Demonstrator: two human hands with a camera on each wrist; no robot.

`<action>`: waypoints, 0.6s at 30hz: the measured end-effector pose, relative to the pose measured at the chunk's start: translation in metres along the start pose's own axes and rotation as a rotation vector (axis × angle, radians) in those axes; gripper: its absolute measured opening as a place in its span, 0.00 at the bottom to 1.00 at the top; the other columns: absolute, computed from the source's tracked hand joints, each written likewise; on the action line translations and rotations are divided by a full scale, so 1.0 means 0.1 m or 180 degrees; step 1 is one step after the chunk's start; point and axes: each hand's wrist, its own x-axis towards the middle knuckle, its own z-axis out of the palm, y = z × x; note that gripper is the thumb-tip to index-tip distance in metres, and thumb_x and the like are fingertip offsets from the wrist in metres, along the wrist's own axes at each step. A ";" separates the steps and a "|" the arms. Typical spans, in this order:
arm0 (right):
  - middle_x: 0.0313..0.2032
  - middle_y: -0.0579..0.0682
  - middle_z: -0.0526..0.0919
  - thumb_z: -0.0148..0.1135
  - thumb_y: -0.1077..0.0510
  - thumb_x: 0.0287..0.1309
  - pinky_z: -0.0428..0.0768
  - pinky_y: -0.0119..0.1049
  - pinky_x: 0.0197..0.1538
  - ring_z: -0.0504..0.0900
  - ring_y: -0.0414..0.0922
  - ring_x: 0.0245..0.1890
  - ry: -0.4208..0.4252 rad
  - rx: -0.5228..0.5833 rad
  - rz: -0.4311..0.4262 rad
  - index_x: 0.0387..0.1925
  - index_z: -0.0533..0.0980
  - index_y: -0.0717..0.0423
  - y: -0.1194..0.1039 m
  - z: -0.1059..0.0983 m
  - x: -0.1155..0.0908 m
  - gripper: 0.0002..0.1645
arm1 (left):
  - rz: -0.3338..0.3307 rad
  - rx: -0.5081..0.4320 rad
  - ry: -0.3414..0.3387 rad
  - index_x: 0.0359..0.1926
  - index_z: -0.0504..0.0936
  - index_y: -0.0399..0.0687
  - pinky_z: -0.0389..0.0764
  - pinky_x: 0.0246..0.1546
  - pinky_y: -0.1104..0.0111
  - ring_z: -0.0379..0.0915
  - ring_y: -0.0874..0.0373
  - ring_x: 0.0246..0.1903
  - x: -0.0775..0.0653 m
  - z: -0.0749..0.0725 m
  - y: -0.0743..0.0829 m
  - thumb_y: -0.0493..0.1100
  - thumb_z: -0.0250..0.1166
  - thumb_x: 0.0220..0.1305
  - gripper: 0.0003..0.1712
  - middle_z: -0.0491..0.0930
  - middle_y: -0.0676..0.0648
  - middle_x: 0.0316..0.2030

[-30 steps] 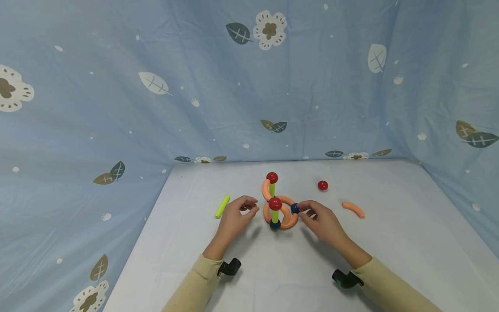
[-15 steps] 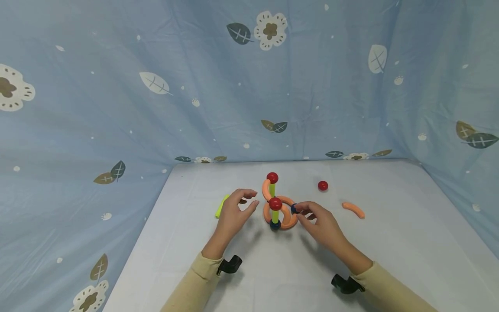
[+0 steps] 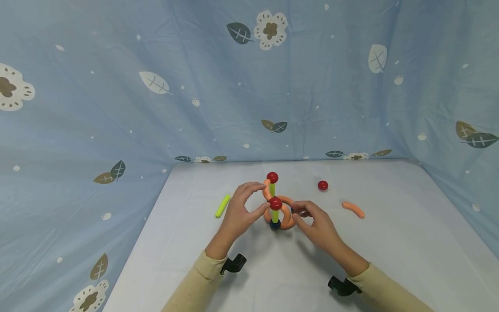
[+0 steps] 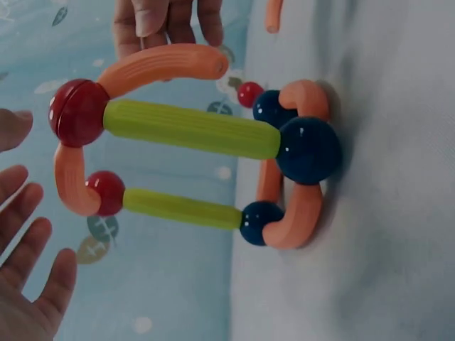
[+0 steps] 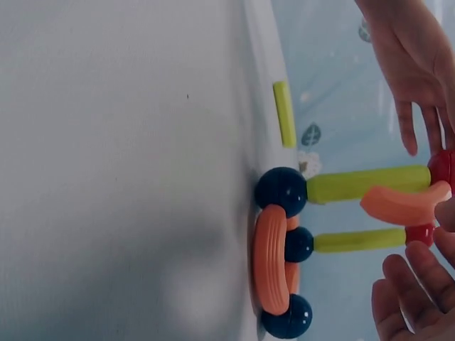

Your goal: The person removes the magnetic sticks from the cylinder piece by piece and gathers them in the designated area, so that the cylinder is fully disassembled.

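Far left, see a loose green stick [image 3: 222, 206] on the white table [image 3: 296, 281], whole in sight again after being partly hidden half a second ago; next, find the left hand [image 3: 238, 212], gone up and in to the toy [image 4: 195, 135], thumb and fingers wide apart and wrapped round nothing; farther right, find the right hand [image 3: 320, 224], slid a bit closer too, softly bent, with nothing plainly gripped; cannot tell about a light touch from either; so, most likely, busy now at both sides.

Now look at the toy, standing up mid-table between the hands; at left, a curved orange piece [image 3: 267, 191] joining the back red ball [image 3: 272, 177] to the front red ball [image 3: 275, 203]; under these, two green posts [image 4: 192, 128] on a ring [image 5: 271, 259] of orange curves and blue balls; toward the right hand, a second orange curve [image 4: 170, 62] with a free end; past that, a loose red ball [image 3: 322, 185] and a loose orange curve [image 3: 353, 209].
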 end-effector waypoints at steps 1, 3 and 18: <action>0.52 0.47 0.83 0.68 0.57 0.66 0.83 0.50 0.52 0.82 0.47 0.50 0.0001 0.0023 -0.0042 0.57 0.78 0.54 0.00 0.01 0.00 0.19 | 0.0065 -0.0015 -0.0031 0.62 0.80 0.52 0.73 0.64 0.54 0.68 0.57 0.63 0.01 0.01 0.00 0.46 0.74 0.63 0.27 0.76 0.55 0.60; 0.52 0.45 0.83 0.69 0.58 0.66 0.84 0.49 0.52 0.83 0.49 0.50 0.0001 0.0065 -0.0142 0.58 0.77 0.54 -0.01 0.02 0.01 0.20 | 0.0167 -0.0009 -0.0107 0.61 0.81 0.52 0.69 0.68 0.54 0.66 0.57 0.66 0.03 0.03 0.01 0.45 0.75 0.62 0.26 0.77 0.55 0.60; 0.54 0.45 0.83 0.72 0.62 0.61 0.85 0.51 0.49 0.82 0.43 0.51 -0.0005 0.0279 -0.0410 0.61 0.76 0.51 -0.06 0.11 0.06 0.27 | 0.0325 0.0192 -0.0469 0.56 0.85 0.48 0.62 0.72 0.55 0.60 0.55 0.72 0.08 0.10 0.04 0.43 0.75 0.62 0.21 0.83 0.55 0.55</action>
